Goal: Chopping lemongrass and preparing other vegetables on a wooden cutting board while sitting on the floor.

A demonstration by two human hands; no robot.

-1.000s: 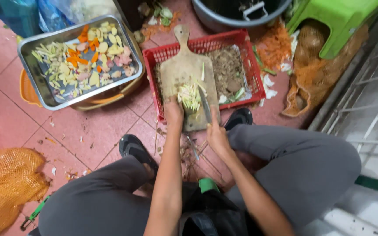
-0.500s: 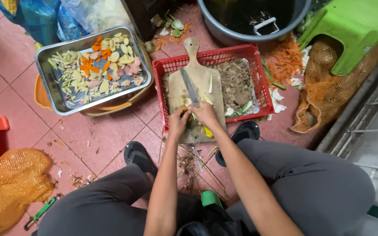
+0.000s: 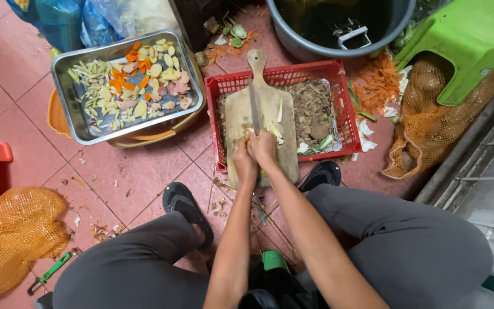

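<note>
Right hand: the right hand point(image 3: 264, 147) is seen just above the centre of the frame, closed around the handle of a knife point(image 3: 254, 107); the handle itself is hidden inside the fist.
Left hand: the left hand point(image 3: 242, 155) is pressed against the right one, fingers curled over pale green cuttings point(image 3: 275, 133); whether anything is actually gripped cannot be told.
Knife: the blade is pointed away from the body, toward the top of the frame, and is laid along the middle of the board.
Cutting board: a wooden cutting board point(image 3: 270, 106) with a rounded handle is set across a red plastic basket point(image 3: 338, 91); its near end overhangs the basket's lower rim.
Basket contents: brownish scraps and a few green strips are held inside, to the right of the board.
Steel tray: a steel tray point(image 3: 67, 109) in the upper left is filled with sliced orange, pale yellow and pink pieces.
Upper edge: a grey tub point(image 3: 315, 51) is placed above the basket, a green stool point(image 3: 470, 40) in the upper right.
Mesh sacks: one orange mesh sack point(image 3: 12, 234) lies at lower left, another point(image 3: 424, 126) under the stool.
Floor: the pink tiled floor point(image 3: 138, 166) is littered with peelings.
</note>
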